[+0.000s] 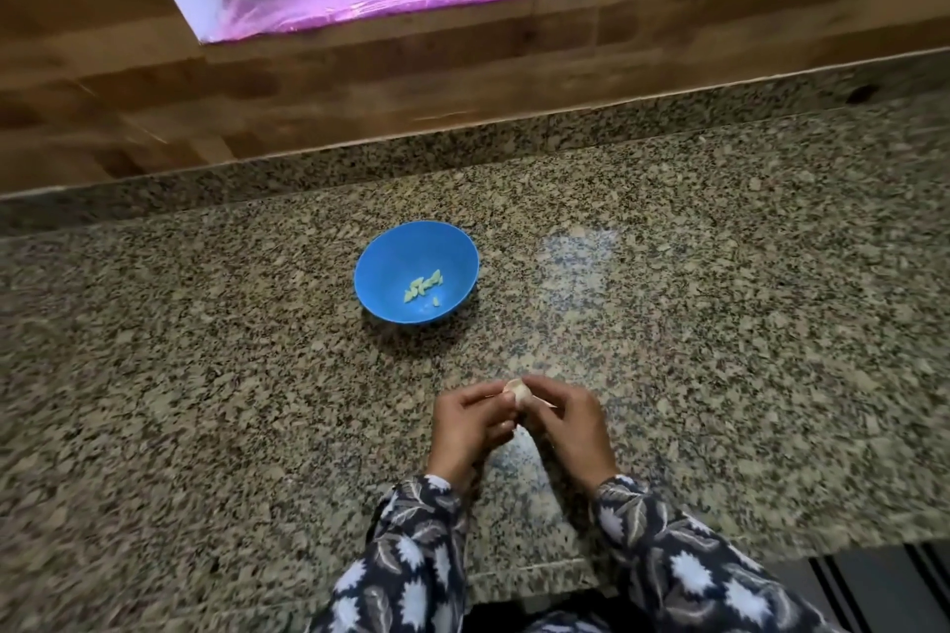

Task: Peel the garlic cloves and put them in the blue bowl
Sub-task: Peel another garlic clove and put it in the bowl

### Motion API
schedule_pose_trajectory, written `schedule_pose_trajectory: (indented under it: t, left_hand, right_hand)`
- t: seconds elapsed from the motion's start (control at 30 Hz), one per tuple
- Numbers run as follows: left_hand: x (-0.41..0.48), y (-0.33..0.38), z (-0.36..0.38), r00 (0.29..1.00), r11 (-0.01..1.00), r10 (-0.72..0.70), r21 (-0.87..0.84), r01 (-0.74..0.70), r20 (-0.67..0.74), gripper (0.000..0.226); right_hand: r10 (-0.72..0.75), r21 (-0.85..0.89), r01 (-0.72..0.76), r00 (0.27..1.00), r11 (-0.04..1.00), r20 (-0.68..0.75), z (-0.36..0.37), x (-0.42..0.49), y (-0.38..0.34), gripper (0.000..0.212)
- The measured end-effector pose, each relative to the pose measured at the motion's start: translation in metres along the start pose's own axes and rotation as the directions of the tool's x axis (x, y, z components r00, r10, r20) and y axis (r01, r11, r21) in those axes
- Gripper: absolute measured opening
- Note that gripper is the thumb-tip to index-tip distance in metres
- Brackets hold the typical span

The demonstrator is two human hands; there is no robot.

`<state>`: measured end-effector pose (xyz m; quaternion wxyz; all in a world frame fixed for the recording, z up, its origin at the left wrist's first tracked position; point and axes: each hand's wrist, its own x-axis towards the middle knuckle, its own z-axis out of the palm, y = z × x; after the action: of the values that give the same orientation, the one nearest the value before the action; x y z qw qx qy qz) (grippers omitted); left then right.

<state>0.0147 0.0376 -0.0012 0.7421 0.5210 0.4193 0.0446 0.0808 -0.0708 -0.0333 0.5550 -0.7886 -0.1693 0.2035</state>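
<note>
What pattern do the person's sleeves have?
The dark fabric sleeves carry a pale leaf print, clear in the head view.

There is one blue bowl (398, 249) on one granite counter (719, 272). Inside it lies one small cluster of peeled garlic cloves (424, 284), perhaps five or six, with one smaller bit beside them; they are too small to count for certain. Two hands show, the left hand (465, 422) and the right hand (568, 419), pinching one garlic clove (516, 391) between them. Two patterned sleeves (411, 560) are in view.
</note>
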Motion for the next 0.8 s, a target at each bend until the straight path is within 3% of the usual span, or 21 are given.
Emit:
schedule_pose_trajectory:
  t: [0.17,0.3,0.4,0.5,0.7,0.8]
  left_hand:
    - [-0.002,-0.002,-0.012,0.999,1.0,-0.001,-0.016,0.002,0.046,0.015]
    - [-0.002,0.001,-0.012,0.987,0.984,0.125,0.116,-0.137,0.105,0.023]
    - [-0.004,0.001,-0.011,0.975,0.987,0.148,0.04,-0.156,0.167,0.025]
    - [-0.005,0.002,-0.013,0.972,0.986,0.161,0.017,-0.167,0.172,0.024]
    - [-0.007,0.005,-0.013,0.937,0.915,0.303,0.221,-0.337,0.172,0.017]
    - [-0.011,0.004,-0.008,0.886,0.796,0.441,0.391,-0.461,0.147,0.015]
  right_hand:
    - [0.193,0.317,-0.223,0.973,0.922,0.124,-0.008,0.001,-0.005,0.021]
    - [0.203,0.373,-0.282,0.95,0.884,0.238,-0.01,-0.003,-0.014,0.03]
    - [0.239,0.567,-0.369,0.926,0.736,0.293,-0.009,-0.008,-0.014,0.031]
    - [0.248,0.646,-0.433,0.899,0.629,0.361,-0.012,-0.009,-0.017,0.036]
    - [0.257,0.683,-0.471,0.881,0.559,0.397,-0.01,-0.01,-0.022,0.024]
    - [0.264,0.711,-0.482,0.876,0.512,0.404,-0.008,-0.009,-0.023,0.026]
